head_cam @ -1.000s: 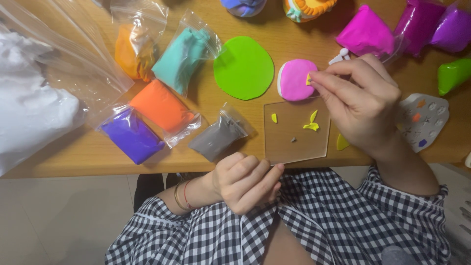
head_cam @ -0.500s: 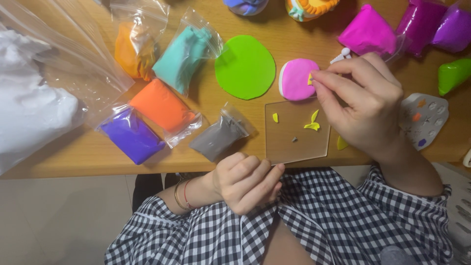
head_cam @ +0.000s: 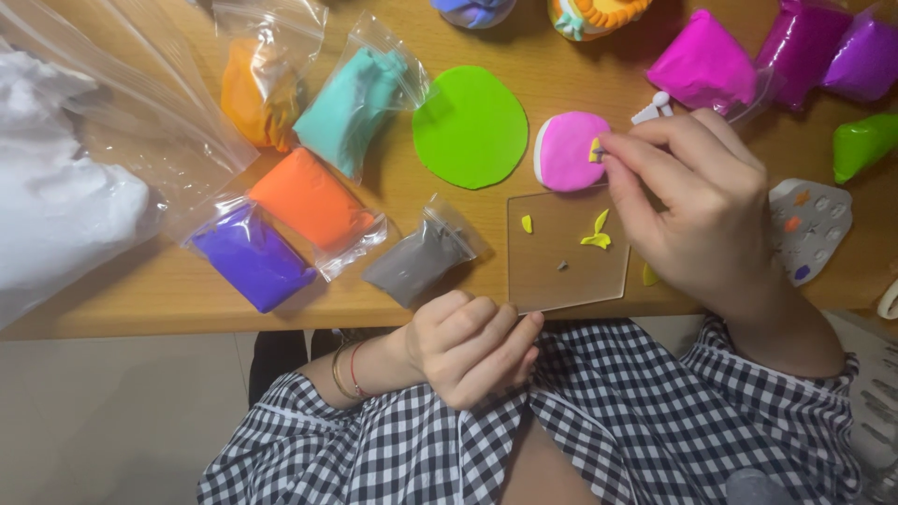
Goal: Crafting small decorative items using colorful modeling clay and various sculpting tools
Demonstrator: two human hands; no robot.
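Right hand (head_cam: 711, 206) grip pinched on a tiny yellow clay bit (head_cam: 595, 150), pressing it onto the pink clay disc (head_cam: 569, 151) on my counter (head_cam: 140, 290); left hand (head_cam: 468, 346) curled closed, holding nothing, at counter edge

One head-worn camera looks steeply down and close over the near edge of the wooden table (head_cam: 140, 299), taking in the person's lap at the bottom and the clay-strewn tabletop filling the upper frame.

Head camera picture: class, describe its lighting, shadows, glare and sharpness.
Head view: even, soft light; the right hand casts a faint shadow by the pink clay disc; mild sheen on the clear plastic bags; the clear square plate and tabletop look sharp.
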